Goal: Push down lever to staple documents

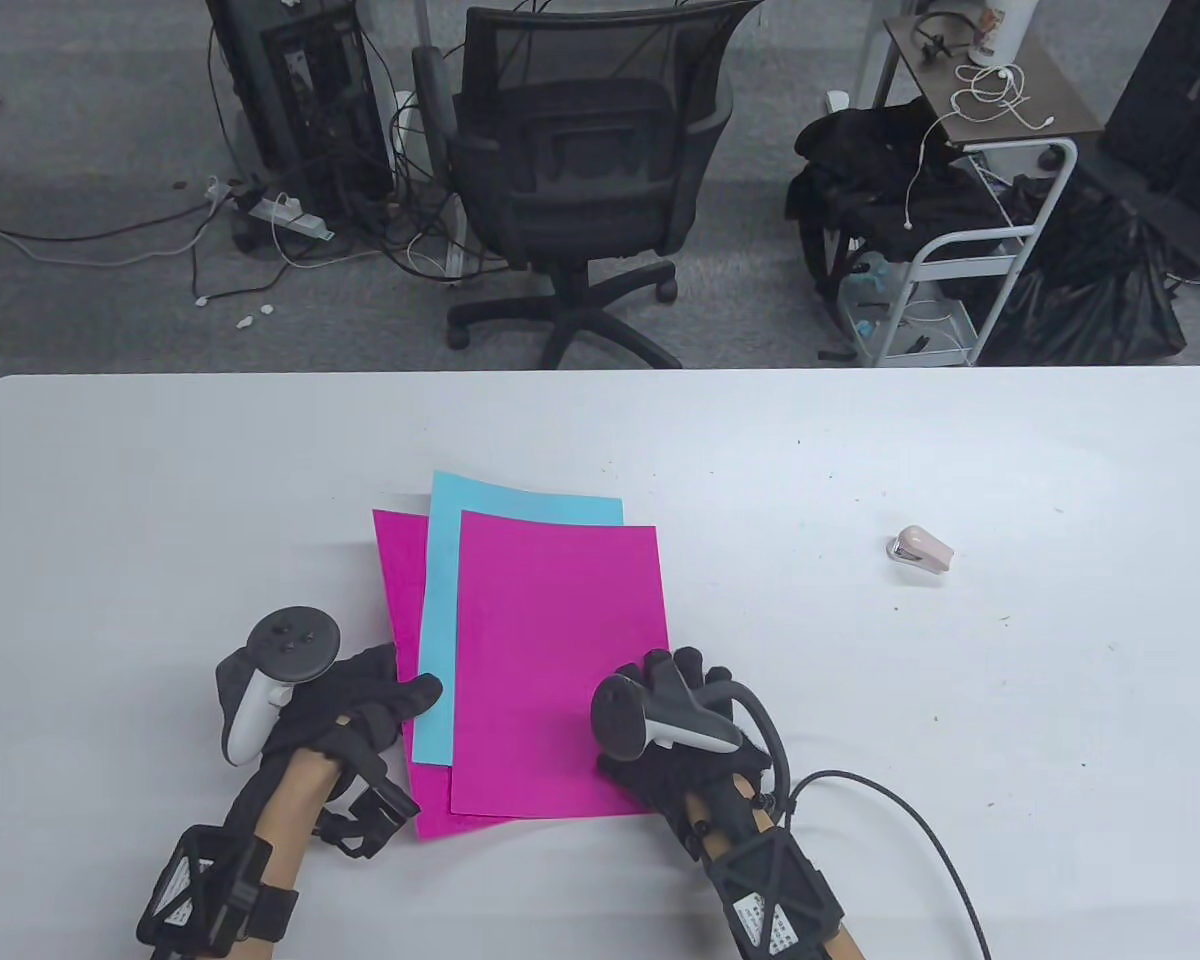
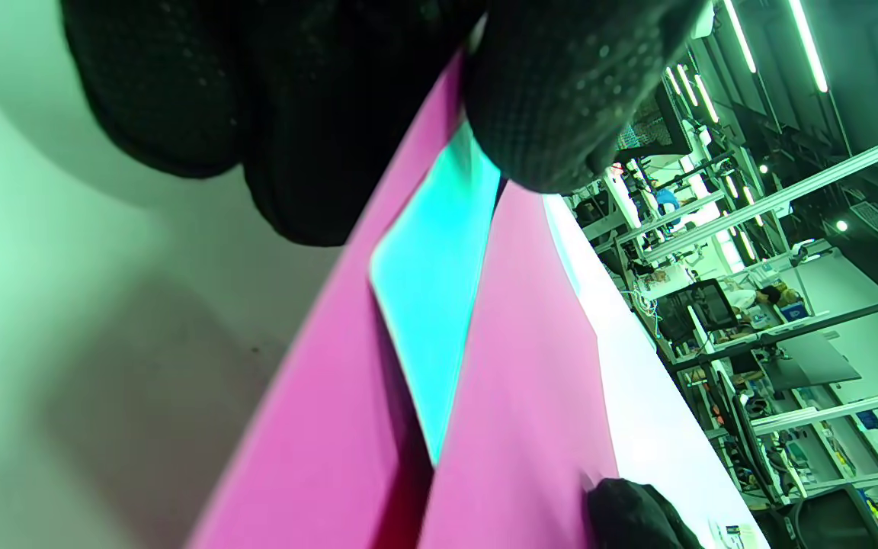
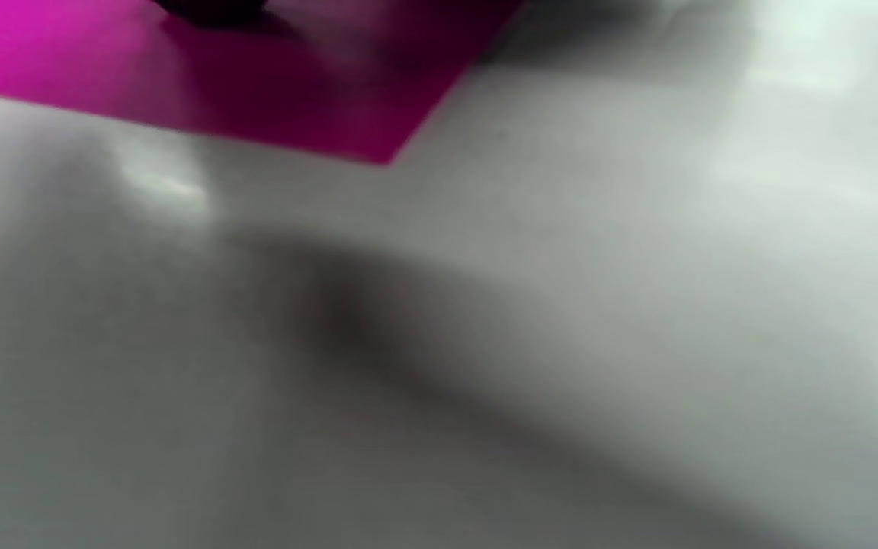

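Hands (image 1: 350,705) (image 1: 675,720) on sheet-stack (image 1: 550,650) edges; stapler (image 1: 922,549) apart.

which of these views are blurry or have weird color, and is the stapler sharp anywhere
Table view: sharp and evenly lit, the stapler crisp on the white table. Left wrist view: green tint, the left hand dark and soft close up. Right wrist view: heavily blurred, only a magenta sheet corner readable; no stapler there.
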The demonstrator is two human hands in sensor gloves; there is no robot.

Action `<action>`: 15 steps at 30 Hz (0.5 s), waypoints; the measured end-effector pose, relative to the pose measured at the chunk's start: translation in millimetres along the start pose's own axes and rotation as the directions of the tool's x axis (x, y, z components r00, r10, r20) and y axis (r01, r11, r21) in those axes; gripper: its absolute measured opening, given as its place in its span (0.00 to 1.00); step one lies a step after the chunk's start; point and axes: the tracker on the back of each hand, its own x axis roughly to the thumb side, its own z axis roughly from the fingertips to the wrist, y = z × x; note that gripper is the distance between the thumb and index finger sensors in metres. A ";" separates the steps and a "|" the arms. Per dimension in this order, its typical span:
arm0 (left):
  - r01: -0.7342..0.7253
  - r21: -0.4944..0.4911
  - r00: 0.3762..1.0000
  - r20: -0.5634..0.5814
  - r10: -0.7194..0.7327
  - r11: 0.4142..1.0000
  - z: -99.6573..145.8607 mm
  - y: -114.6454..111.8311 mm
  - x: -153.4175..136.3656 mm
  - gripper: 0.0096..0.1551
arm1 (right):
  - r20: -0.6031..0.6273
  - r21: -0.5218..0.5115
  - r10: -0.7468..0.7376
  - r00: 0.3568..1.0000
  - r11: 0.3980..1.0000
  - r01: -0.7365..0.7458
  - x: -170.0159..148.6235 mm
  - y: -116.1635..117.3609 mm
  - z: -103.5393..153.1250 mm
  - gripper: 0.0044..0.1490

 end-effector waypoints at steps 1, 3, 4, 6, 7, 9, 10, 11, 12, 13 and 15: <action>0.004 0.000 1.000 -0.001 -0.004 1.000 -0.2 -0.2 0.0 0.39 | 0.005 -0.003 0.001 1.000 1.000 -0.001 2.0 0.1 -0.4 0.58; 0.012 0.002 1.000 -0.002 -0.012 1.000 -0.5 -0.5 0.1 0.38 | 0.014 -0.004 0.005 1.000 1.000 -0.005 5.0 0.3 -0.8 0.57; 0.014 0.004 1.000 -0.004 -0.014 1.000 -0.7 -0.8 0.2 0.38 | 0.017 -0.005 0.005 1.000 1.000 -0.005 6.1 0.5 -0.9 0.57; 0.016 0.005 1.000 -0.005 -0.016 1.000 -0.4 -1.5 1.1 0.37 | 0.021 -0.009 0.007 1.000 1.000 -0.007 7.1 0.8 -0.9 0.57; 0.018 0.004 1.000 -0.006 -0.018 1.000 -0.5 -2.0 1.5 0.37 | 0.022 -0.009 0.007 1.000 1.000 -0.007 7.1 0.8 -0.9 0.57; 0.018 0.007 1.000 -0.009 -0.018 1.000 -0.6 -2.9 1.9 0.37 | 0.024 -0.011 0.005 1.000 1.000 -0.005 7.0 0.5 -0.7 0.57; 0.018 0.008 1.000 -0.012 -0.018 1.000 -0.8 -3.5 1.9 0.37 | 0.028 -0.021 0.004 1.000 1.000 -0.003 6.9 0.5 -0.8 0.57; 0.023 0.008 1.000 -0.014 -0.022 1.000 -1.0 -4.1 2.1 0.37 | 0.032 -0.027 0.004 0.999 1.000 -0.003 7.2 0.9 -1.5 0.57; 0.026 0.008 1.000 -0.017 -0.026 1.000 -1.2 -4.5 1.9 0.36 | 0.033 -0.028 0.004 0.999 1.000 -0.003 7.4 0.9 -1.5 0.57; 0.028 0.009 0.999 -0.019 -0.028 1.000 -1.4 -5.1 1.9 0.37 | 0.033 -0.030 0.006 0.999 1.000 -0.005 8.0 0.9 -1.4 0.56; 0.029 0.012 0.999 -0.022 -0.028 1.000 -1.4 -5.6 2.2 0.36 | 0.036 -0.031 0.011 0.999 0.999 -0.010 9.6 1.1 -1.6 0.56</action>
